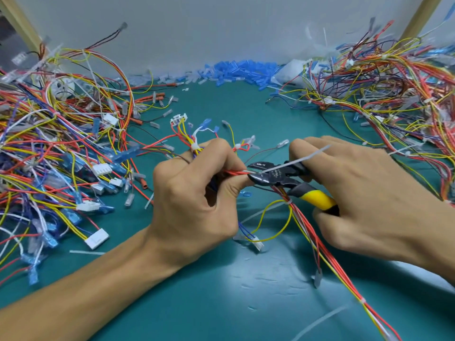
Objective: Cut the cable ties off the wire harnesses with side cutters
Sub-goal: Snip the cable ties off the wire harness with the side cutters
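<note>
My left hand (pixel 197 200) grips a wire harness (pixel 317 239) of red, yellow and white wires above the teal mat. My right hand (pixel 364 198) holds side cutters (pixel 275 174) with black jaws and a yellow-and-black handle. The jaws sit at a white cable tie (pixel 295 161) on the bundle just beyond my left thumb, and the tie's long tail sticks up to the right across my right fingers. Another white tie (pixel 287 201) wraps the harness lower down, and a third tie (pixel 194 146) binds the wires above my left fingers.
A big tangle of loose harnesses (pixel 56 148) fills the left side and another pile (pixel 389 94) the right. Blue and clear terminal sleeves (pixel 236 72) lie heaped along the back wall. Cut tie pieces (pixel 86 252) lie on the teal mat (pixel 221 291).
</note>
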### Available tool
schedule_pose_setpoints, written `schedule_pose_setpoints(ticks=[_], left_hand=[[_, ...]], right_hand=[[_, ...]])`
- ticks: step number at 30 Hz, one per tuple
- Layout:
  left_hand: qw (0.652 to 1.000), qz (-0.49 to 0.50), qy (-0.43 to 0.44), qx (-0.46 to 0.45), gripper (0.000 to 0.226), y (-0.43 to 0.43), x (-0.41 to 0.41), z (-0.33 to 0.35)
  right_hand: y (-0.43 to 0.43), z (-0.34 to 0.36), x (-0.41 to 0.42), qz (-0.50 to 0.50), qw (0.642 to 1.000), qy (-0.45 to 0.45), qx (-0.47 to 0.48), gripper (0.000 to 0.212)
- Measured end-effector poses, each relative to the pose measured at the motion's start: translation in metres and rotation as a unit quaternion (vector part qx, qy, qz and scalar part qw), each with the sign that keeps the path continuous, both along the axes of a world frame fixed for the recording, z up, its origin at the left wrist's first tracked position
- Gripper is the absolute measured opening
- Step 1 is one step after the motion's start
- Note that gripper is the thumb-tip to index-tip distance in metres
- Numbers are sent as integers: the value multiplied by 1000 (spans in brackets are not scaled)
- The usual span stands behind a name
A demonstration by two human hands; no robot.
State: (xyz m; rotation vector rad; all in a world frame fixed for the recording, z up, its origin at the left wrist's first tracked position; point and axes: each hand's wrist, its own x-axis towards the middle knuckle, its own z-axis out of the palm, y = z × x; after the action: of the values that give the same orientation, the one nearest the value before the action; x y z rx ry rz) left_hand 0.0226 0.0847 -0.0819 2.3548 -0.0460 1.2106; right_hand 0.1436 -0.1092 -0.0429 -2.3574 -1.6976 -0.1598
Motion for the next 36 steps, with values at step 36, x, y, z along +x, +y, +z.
schedule_pose_setpoints(ticks=[36], left_hand=[[1000, -15, 4, -2, 12, -2, -2, -1]], right_hand=[[1, -12, 5, 5, 991, 132, 15, 19]])
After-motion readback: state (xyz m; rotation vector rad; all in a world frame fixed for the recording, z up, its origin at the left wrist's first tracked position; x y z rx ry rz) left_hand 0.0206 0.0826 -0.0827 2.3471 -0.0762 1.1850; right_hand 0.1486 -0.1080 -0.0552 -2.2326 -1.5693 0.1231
